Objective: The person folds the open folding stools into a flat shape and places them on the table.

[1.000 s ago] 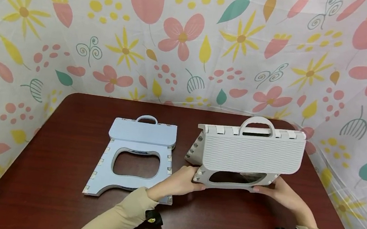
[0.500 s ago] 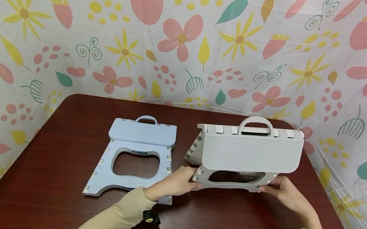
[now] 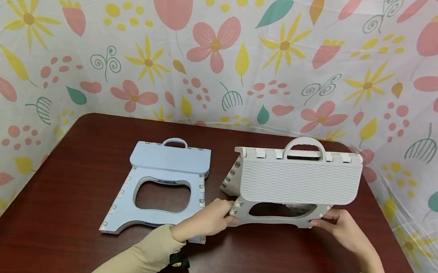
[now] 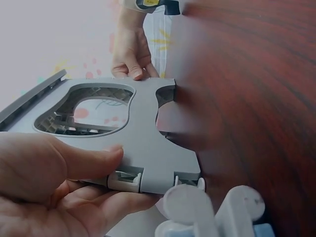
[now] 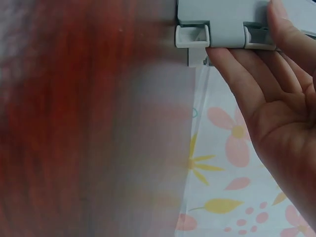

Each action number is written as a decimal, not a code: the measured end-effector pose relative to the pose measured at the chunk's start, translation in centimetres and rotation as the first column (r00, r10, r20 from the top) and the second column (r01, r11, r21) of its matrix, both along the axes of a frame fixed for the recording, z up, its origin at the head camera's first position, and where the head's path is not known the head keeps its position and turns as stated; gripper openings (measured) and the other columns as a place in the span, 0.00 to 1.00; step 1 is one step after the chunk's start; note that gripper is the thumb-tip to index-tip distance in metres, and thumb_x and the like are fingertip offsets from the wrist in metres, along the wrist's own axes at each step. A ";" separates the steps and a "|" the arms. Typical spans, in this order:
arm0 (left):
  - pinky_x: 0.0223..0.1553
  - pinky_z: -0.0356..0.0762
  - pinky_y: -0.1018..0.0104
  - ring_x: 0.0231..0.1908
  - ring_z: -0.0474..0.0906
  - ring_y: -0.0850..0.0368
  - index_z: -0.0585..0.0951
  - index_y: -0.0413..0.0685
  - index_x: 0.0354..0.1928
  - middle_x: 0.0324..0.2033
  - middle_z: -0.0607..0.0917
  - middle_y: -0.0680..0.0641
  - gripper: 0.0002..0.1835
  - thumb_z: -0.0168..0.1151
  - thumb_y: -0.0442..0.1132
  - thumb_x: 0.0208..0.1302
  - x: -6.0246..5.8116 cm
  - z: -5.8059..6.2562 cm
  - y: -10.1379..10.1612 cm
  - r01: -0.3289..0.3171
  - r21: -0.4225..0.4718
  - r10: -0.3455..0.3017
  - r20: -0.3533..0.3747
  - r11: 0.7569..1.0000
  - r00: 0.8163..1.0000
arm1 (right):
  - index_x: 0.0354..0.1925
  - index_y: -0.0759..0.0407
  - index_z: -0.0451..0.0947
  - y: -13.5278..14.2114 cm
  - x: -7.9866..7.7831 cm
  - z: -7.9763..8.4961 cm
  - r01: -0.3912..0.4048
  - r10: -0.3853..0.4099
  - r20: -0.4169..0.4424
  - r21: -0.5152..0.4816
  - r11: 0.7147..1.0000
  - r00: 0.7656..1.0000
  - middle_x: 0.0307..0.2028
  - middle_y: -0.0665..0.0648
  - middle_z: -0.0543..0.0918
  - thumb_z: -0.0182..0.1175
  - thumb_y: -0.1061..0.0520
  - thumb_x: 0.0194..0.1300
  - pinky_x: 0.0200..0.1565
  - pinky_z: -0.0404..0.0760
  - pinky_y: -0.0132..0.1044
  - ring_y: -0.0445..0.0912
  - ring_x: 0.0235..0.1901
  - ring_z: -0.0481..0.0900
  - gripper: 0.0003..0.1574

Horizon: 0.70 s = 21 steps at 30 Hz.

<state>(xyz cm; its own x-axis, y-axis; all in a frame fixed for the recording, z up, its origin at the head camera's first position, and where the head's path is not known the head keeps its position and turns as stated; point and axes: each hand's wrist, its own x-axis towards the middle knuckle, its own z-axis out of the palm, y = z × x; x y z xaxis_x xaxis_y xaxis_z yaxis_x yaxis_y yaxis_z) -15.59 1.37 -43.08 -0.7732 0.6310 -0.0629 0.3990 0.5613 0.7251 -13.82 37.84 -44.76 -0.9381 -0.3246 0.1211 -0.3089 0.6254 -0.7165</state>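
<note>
A grey folding step stool [image 3: 300, 178] stands partly unfolded at the right of the table, its carry handle up and its top panels sloping like a roof. My left hand [image 3: 209, 217] grips the near leg panel at its lower left edge. In the left wrist view, the left thumb [image 4: 96, 160] lies on the panel face with fingers beneath the hinged edge. The right hand [image 3: 340, 229] pinches the same panel's lower right edge. The right wrist view shows the right fingers [image 5: 256, 79] under a hinge and the thumb over it.
A light blue folding stool [image 3: 171, 158] lies left of the grey one, close to the left forearm. The dark red-brown table [image 3: 56, 189] ends at the back against a flower-patterned curtain [image 3: 211, 62], which also hangs along both sides.
My right hand has shifted slightly right along the panel's edge, and its thumb sits nearer the corner. The left hand has barely moved. The grey stool stays nearly in place.
</note>
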 end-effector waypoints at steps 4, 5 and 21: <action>0.22 0.64 0.76 0.18 0.63 0.68 0.75 0.46 0.30 0.18 0.74 0.54 0.05 0.58 0.39 0.61 0.1 -0.1 0.0 -0.002 0.001 0.002 -0.051 1.000 0.999 | 0.32 0.57 0.83 0.0 0.0 0.0 0.004 -0.004 -0.040 0.018 1.000 0.999 0.27 0.48 0.85 0.62 0.64 0.56 0.30 0.75 0.24 0.30 0.29 0.78 0.05; 0.22 0.65 0.76 0.18 0.64 0.68 0.75 0.46 0.31 0.19 0.76 0.54 0.05 0.58 0.39 0.61 0.1 -0.1 0.0 -0.004 0.001 0.004 -0.066 1.000 0.998 | 0.31 0.57 0.83 0.0 -0.1 0.0 0.004 -0.003 -0.047 0.020 1.000 0.999 0.27 0.48 0.85 0.62 0.65 0.55 0.30 0.75 0.23 0.30 0.29 0.78 0.05; 0.22 0.66 0.77 0.17 0.65 0.68 0.74 0.48 0.30 0.16 0.72 0.56 0.06 0.60 0.40 0.60 -0.2 0.1 0.2 -0.024 -0.003 0.024 -0.068 1.000 0.997 | 0.37 0.57 0.82 0.1 -0.2 0.2 0.002 -0.002 0.017 -0.001 1.000 1.000 0.32 0.48 0.86 0.62 0.61 0.57 0.30 0.76 0.27 0.34 0.31 0.79 0.07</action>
<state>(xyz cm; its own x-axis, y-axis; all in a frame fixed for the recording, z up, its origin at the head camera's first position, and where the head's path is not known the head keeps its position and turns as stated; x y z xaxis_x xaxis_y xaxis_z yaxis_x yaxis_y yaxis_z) -15.76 1.60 -42.99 -0.7905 0.6123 -0.0124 0.4337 0.5739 0.6947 -14.04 37.96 -44.53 -0.9407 -0.3224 0.1052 -0.2952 0.6257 -0.7220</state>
